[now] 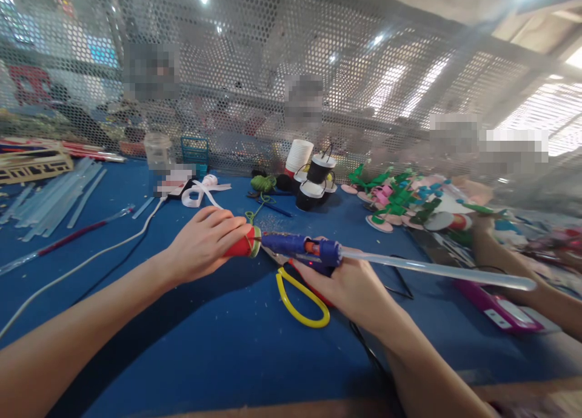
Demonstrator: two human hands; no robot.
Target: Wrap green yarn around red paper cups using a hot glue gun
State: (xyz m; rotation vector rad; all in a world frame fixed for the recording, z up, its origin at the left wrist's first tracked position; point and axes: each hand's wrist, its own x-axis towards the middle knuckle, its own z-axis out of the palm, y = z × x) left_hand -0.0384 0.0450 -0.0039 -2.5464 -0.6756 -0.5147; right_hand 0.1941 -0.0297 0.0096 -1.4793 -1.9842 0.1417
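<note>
The left hand (pixel 204 242) has its fingers clamped around a small red piece with a green rim (pixel 245 244), held just above the blue surface (pixel 218 345) near the middle of the view. The right hand (pixel 350 284) has its fingers closed on the grip of a blue glue gun (pixel 300 246), whose nozzle meets the piece's green end at about 9 o'clock from the gun. The risk, as I judge it, is hot glue: the left fingertips sit right beside the nozzle, so an overrun bead could burn them or string across the surface. The long clear glue stick (pixel 436 271) juts out toward 3 o'clock, close to another person's forearm (pixel 513 266), and a nudge there could jolt the gun. Its cord could also snag the yellow-handled scissors (pixel 302 303) lying under it. Counting: one glue gun, one red piece in hand, one pair of scissors, several spools (pixel 313 181) at 12 o'clock, too crowded to number, and a loose heap of spare glue sticks (pixel 54 196) at 10 o'clock.
</note>
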